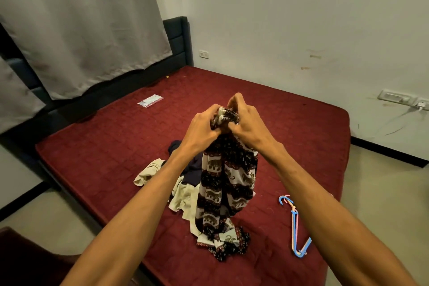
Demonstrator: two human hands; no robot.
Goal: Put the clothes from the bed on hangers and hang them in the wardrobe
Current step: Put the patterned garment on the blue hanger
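I hold up an elephant-print garment (pixel 228 183) in dark brown and white above the red bed (pixel 111 146). My left hand (pixel 202 126) and my right hand (pixel 246 123) both grip its bunched top edge, close together. Its lower end trails onto the mattress. Behind it lie a dark navy garment (pixel 178 146) and cream clothes (pixel 149 170) in a loose pile. Blue and pink plastic hangers (pixel 296 227) lie on the bed to the right, under my right forearm. No wardrobe is in view.
A small clear plastic packet (pixel 150 101) lies far back on the mattress. The dark headboard (pixel 178 39) and grey curtains (pixel 76 18) stand at the left. White walls with sockets (pixel 394 97) are on the right, with bare floor beside the bed.
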